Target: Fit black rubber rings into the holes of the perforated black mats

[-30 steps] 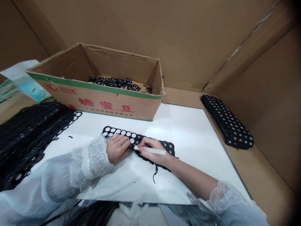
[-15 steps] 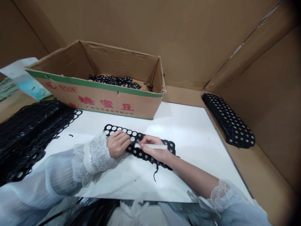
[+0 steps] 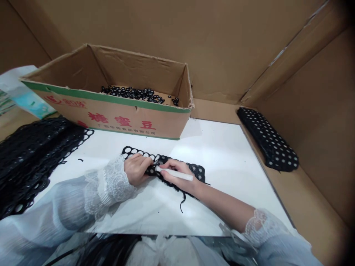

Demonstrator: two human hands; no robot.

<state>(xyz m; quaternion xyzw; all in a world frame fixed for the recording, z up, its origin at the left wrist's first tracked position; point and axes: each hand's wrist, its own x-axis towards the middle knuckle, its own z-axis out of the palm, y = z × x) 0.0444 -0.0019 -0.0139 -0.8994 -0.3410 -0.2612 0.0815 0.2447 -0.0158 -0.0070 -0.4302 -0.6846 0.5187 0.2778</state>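
Note:
A black strip with rows of round holes lies slantwise on the white board. Its left end shows white through the holes; further right the holes look greyer. My left hand is closed on the strip's near edge, thumb and fingers pinching it and lifting it slightly. Just right of it, my right hand grips a white pen-like tool, its tip at the strip close to my left fingers. What the tip touches is too small to make out. A loose black thread hangs from the strip's near edge.
Behind the strip stands an open cardboard box with many small black rings inside. A pile of black perforated sheets lies at left. At right, a stack of dotted black strips rests by the cardboard wall. The white board lies underneath.
My left fingers have closed more into a pinch, raising the strip's edge. The tool has shifted slightly left and tilted more steeply. The whole view has moved slightly.

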